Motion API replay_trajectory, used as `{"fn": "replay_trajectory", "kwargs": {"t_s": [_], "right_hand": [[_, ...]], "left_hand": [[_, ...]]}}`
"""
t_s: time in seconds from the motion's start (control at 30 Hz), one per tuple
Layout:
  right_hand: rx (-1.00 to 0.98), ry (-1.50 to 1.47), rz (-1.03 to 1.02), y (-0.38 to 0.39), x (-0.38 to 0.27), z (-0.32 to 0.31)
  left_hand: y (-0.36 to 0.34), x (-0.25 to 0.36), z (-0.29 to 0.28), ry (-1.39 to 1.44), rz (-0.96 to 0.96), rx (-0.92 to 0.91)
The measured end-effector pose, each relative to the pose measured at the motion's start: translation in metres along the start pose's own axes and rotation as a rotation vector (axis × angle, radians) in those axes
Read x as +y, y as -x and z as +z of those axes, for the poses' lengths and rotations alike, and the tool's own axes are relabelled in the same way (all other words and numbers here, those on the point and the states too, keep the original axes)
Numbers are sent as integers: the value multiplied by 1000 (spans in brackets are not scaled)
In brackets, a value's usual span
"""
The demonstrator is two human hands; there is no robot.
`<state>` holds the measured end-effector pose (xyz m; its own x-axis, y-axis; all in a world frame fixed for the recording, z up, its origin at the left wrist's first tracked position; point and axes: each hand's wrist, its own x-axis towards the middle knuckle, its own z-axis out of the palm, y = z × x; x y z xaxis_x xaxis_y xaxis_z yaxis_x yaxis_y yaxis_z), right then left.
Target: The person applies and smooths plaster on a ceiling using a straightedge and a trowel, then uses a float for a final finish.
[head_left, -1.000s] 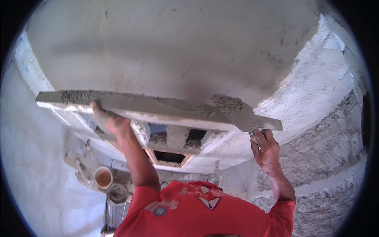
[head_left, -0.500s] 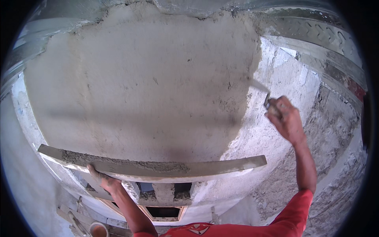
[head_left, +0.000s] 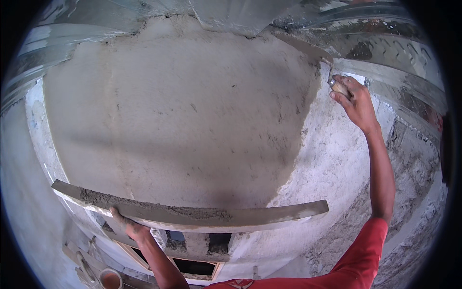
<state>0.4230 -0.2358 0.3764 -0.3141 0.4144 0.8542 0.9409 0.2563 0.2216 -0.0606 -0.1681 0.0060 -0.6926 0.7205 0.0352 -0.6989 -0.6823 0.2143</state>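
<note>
My left hand grips the underside of a long, narrow board, which carries a strip of wet grey mortar along its length and spans the lower part of the view. High on the right, my right hand is closed on the handle of a trowel, its blade against the top right of the grey plastered wall, where damp plaster meets the dark upper edge. Pale, rough bare wall lies to the right of the plaster.
An uneven grey ledge crosses the top. Below the board are small openings and a wooden-framed opening. A round bucket stands at lower left among boards. Rougher masonry is at the far right.
My right hand has raised the trowel from above the board to the plaster's upper right corner. The view has tilted toward the top, so the board sits lower, still in my left hand.
</note>
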Motion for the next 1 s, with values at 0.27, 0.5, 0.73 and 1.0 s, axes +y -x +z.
{"fn": "replay_trajectory", "kwargs": {"t_s": [0.27,0.5,0.73,1.0], "right_hand": [[-152,-356,223,-56,33,36],[-287,-491,362,-69,24,39],[-251,-632,503,-60,33,47],[-192,-700,608,-45,32,62]], "left_hand": [[-4,-9,-19,-29,10,98],[-4,-12,-30,-65,54,114],[2,-16,-24,-100,97,22],[0,-4,-28,-64,27,84]]}}
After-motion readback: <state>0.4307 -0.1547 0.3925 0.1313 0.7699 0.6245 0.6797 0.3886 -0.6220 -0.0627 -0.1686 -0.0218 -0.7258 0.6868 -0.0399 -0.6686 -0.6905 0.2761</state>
